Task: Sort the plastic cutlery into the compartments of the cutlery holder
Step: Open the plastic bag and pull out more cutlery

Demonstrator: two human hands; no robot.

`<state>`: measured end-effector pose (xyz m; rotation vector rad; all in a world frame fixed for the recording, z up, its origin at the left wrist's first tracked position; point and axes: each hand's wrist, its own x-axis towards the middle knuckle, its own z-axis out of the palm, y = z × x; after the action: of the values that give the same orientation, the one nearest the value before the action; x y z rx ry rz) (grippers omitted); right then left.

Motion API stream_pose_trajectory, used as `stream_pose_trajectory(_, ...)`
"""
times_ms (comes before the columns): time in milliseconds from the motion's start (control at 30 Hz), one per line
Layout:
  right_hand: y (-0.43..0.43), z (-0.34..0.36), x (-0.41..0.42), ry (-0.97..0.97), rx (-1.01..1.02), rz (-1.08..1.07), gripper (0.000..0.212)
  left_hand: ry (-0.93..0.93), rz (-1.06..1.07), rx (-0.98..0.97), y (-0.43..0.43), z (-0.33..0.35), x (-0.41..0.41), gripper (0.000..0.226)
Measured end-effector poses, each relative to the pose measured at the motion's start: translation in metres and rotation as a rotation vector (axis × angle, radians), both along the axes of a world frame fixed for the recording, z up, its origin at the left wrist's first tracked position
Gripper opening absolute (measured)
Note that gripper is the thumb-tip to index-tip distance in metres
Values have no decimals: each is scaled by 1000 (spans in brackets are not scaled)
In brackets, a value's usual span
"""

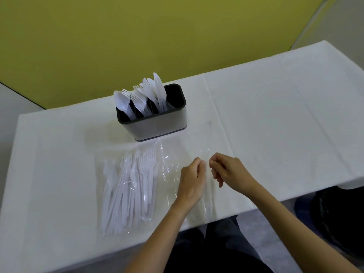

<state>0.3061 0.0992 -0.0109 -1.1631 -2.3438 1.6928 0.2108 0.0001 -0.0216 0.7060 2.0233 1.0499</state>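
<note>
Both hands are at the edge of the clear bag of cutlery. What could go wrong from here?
1. The left hand and right hand seem to pinch the clear bag at its right edge. A sudden tear could scatter the bagged cutlery, and the bag's near end lies by the front edge of the table, so pieces might drop off.
2. The bag's far corner reaches the base of the cutlery holder; tugging the film could jolt it.

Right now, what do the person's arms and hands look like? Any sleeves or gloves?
No gloves and no sleeves show. The left hand and right hand are bare. The left forearm and right forearm are bare too, as far as the picture reaches. No watch, bracelet or ring shows on either one.
</note>
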Motion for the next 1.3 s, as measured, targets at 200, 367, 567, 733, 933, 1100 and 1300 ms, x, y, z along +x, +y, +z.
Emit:
stream_pose_trajectory(200, 3, -1, 7, -25, 74, 5, 19, 123, 213, 12, 5, 2, -11, 37)
stream_pose_trajectory(367, 12, -8, 26, -79, 91, -73, 20, 179, 126, -6, -3, -1, -40, 33)
stream_pose_trajectory(567, 30, -5, 20, -182, 40, -93, 17, 249, 91, 81, -6, 22, -32, 40)
stream_pose_trajectory(733, 37, 10, 4, -119, 55, -46, 15, 468, -34, 154, -7, 47, -18, 39)
stream_pose_trajectory(933, 36, 4, -5, -88, 112, -104, 28, 472, 52, 215, -12, 47, -18, 39)
stream_pose_trajectory(1100, 41, -12, -3, -198, 73, -165, 26, 461, 180, 279, -18, 55, -16, 41)
stream_pose_trajectory(1300, 46, -12, -10, -210, 94, -176, 26, 473, 146, 282, -18, 61, -4, 39)
